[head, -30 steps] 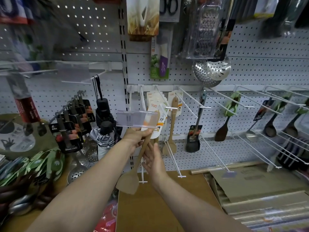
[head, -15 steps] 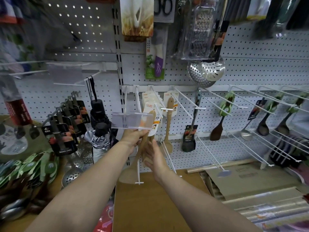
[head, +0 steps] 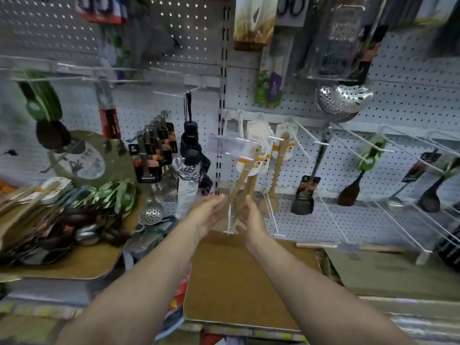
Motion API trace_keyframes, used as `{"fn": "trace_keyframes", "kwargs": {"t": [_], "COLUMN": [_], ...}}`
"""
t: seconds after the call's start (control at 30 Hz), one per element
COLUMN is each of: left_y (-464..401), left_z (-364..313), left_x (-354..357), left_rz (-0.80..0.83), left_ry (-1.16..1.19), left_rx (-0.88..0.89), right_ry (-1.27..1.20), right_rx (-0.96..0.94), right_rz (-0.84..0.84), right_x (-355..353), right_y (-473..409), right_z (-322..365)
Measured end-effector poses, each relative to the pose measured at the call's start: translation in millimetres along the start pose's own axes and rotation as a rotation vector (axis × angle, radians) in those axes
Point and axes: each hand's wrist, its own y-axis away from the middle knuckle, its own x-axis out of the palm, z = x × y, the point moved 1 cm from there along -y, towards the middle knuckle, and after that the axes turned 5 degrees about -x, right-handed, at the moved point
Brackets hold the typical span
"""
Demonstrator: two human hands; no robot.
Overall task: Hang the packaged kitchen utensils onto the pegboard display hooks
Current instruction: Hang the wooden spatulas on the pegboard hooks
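Now pale wooden spatulas (head: 245, 175) w/ white-orange cards are hung on a pegboard hook (head: 275, 138); left hand (head: 207, 215) & right hand (head: 252, 217) are held flat-fingered, nothing gripped.

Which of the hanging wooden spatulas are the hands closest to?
The wooden spatulas on the left hook, behind the clear price tag holder; both open hands flank them. The single wooden spatula hangs further right.

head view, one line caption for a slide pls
Both open hands, left and right, flank wooden spatulas hanging from a pegboard hook.
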Motion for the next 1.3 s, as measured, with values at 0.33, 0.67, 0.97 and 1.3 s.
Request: {"fn": "trace_keyframes", "kwargs": {"t": [0.33,0.67,0.97,1.3], "left_y": [50,94,136,129], "left_z": [5,-37,-83,-111], "left_x": [-88,-260,-453,-584], "left_rz": [-0.067,-0.168,-0.324,-0.431], "left_ry": [0.038,0.106,0.078,0.196], "left_rx": [-0.027,0.016,0.067,0.037], "right_ry": [0.065,0.147,0.096,0.179], "right_rx": [0.036,0.111,0.154,0.23], "right_rz": [0.117,0.198,0.312,0.415], "right_x": [71,228,403,528], "right_y": [54,121,172,172], "right_z": [-30,-72,-136,-189]}}
